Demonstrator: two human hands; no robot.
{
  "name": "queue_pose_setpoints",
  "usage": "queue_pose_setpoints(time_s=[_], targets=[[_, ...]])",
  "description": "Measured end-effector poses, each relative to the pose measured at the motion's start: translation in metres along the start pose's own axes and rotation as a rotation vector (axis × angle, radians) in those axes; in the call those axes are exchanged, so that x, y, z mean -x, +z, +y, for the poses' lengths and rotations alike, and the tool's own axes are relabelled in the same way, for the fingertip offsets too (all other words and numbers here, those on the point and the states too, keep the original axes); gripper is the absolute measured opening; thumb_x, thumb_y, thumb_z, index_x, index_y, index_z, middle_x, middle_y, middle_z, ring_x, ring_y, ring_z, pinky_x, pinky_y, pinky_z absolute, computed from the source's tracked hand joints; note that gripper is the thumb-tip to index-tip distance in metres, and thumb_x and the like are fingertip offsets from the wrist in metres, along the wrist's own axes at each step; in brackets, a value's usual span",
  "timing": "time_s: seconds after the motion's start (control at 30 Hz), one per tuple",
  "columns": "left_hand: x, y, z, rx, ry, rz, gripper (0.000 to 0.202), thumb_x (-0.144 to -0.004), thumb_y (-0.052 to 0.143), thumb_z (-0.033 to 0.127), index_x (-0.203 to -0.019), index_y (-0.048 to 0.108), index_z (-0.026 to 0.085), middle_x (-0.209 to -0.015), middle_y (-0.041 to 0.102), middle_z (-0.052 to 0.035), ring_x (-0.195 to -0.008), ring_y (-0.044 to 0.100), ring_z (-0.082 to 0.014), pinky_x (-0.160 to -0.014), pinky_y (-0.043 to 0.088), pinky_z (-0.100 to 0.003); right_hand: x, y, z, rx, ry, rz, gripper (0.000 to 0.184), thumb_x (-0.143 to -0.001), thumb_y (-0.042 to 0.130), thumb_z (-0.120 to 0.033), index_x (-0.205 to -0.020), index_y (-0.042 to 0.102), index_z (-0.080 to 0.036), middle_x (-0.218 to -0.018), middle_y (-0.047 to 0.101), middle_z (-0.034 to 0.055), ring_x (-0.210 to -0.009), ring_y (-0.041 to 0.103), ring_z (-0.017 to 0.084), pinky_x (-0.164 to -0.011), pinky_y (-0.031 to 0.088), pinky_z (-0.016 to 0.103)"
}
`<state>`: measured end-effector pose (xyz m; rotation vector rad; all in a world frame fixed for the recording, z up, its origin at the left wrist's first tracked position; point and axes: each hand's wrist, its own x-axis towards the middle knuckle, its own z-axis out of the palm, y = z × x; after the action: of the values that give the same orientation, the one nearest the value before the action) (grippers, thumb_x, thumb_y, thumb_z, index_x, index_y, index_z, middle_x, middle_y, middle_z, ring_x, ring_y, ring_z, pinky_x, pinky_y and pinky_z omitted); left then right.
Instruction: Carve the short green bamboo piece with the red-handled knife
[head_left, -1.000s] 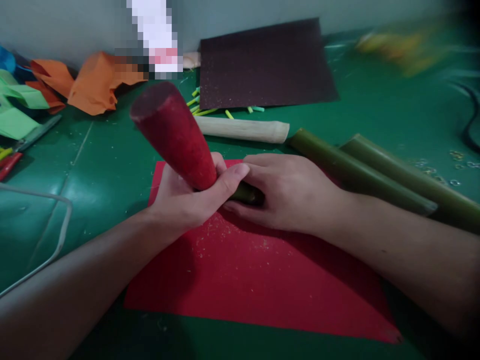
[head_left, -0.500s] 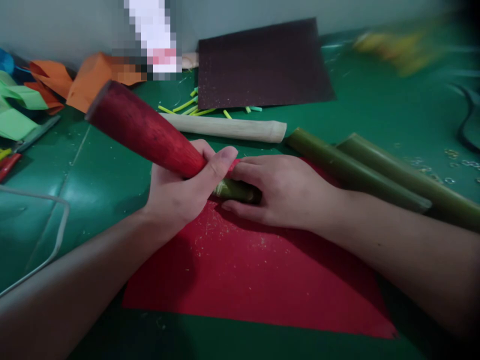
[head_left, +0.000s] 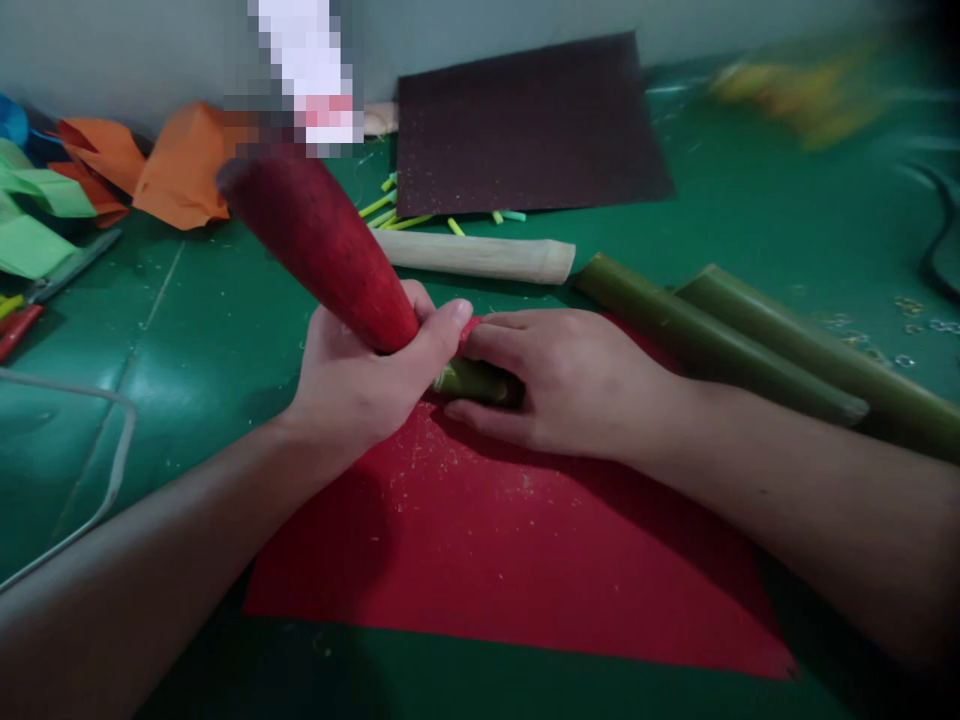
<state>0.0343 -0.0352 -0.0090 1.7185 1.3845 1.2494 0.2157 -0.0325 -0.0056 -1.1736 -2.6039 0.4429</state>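
My left hand [head_left: 360, 370] is closed round the narrow end of a thick red tapered handle [head_left: 322, 240], its thumb pointing right. The handle's broad dark end leans up and to the left, and its lower end is hidden in the hand. A short piece of green bamboo [head_left: 480, 382] lies under my right hand [head_left: 562, 375], whose curled fingers and thumb hold it down. Fingertips of the two hands nearly meet, with a small red bit between them. Beneath is a red sheet [head_left: 525, 560] sprinkled with pale shavings.
Two green bamboo lengths [head_left: 727, 335] lie to the right, a pale bamboo stick [head_left: 480, 257] behind the hands. Farther back is a dark sheet [head_left: 525, 130] beside cut yellow-green bits. Orange paper [head_left: 184, 165], green paper [head_left: 37, 235] and scissors [head_left: 75, 268] are at left on the green table [head_left: 180, 310].
The red handle has swung more upright, its broad end moving right. My left hand has turned slightly with it. My right hand and the bamboo have barely moved.
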Motion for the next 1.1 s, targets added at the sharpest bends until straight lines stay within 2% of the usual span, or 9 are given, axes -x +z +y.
queue_pose_setpoints(time_s=[0.2, 0.4, 0.7, 0.97, 1.1], targets=[[0.0005, 0.0005, -0.0016, -0.016, -0.002, 0.036, 0.035, -0.084, 0.074, 0.031, -0.056, 0.054, 0.022, -0.051, 0.048, 0.0051, -0.045, 0.042, -0.009, -0.045, 0.042, -0.025, -0.0005, 0.0003, -0.0003, 0.009, 0.01, 0.008, 0.033, -0.092, 0.062, -0.047, -0.1, 0.071, -0.017, -0.087, 0.07, 0.005, -0.077, 0.059, 0.019, -0.063, 0.029, 0.029], [-0.0012, -0.0002, -0.0045, 0.029, 0.014, -0.02, 0.032, -0.084, 0.075, 0.032, -0.059, 0.059, 0.021, -0.052, 0.05, 0.0055, -0.047, 0.046, -0.0079, -0.046, 0.043, -0.023, -0.001, -0.0008, -0.0013, 0.031, 0.023, -0.007, 0.033, -0.092, 0.062, -0.048, -0.097, 0.07, -0.017, -0.081, 0.067, 0.0038, -0.075, 0.059, 0.018, -0.062, 0.028, 0.029], [-0.0024, -0.0025, 0.002, 0.034, -0.015, -0.084, 0.032, -0.084, 0.073, 0.03, -0.056, 0.057, 0.022, -0.049, 0.048, 0.005, -0.047, 0.045, -0.0091, -0.046, 0.041, -0.025, -0.0009, -0.0014, -0.0016, 0.035, 0.034, -0.017, 0.032, -0.091, 0.062, -0.048, -0.098, 0.07, -0.018, -0.08, 0.067, 0.0039, -0.074, 0.058, 0.018, -0.061, 0.029, 0.028], [-0.0012, -0.0005, -0.0019, -0.014, -0.005, -0.003, 0.035, -0.084, 0.073, 0.031, -0.056, 0.052, 0.022, -0.05, 0.043, 0.0053, -0.047, 0.038, -0.0092, -0.045, 0.037, -0.027, -0.0007, -0.001, -0.0027, 0.058, 0.042, -0.017, 0.033, -0.091, 0.062, -0.049, -0.1, 0.071, -0.019, -0.081, 0.068, 0.0043, -0.074, 0.059, 0.019, -0.061, 0.029, 0.029], [-0.0014, 0.0003, -0.0021, 0.028, -0.014, -0.017, 0.032, -0.084, 0.073, 0.031, -0.058, 0.056, 0.022, -0.052, 0.045, 0.0056, -0.046, 0.038, -0.0085, -0.045, 0.037, -0.027, -0.0012, -0.0015, -0.0028, 0.053, 0.043, -0.017, 0.032, -0.091, 0.062, -0.047, -0.1, 0.071, -0.018, -0.084, 0.069, 0.0046, -0.075, 0.06, 0.019, -0.061, 0.029, 0.029]])
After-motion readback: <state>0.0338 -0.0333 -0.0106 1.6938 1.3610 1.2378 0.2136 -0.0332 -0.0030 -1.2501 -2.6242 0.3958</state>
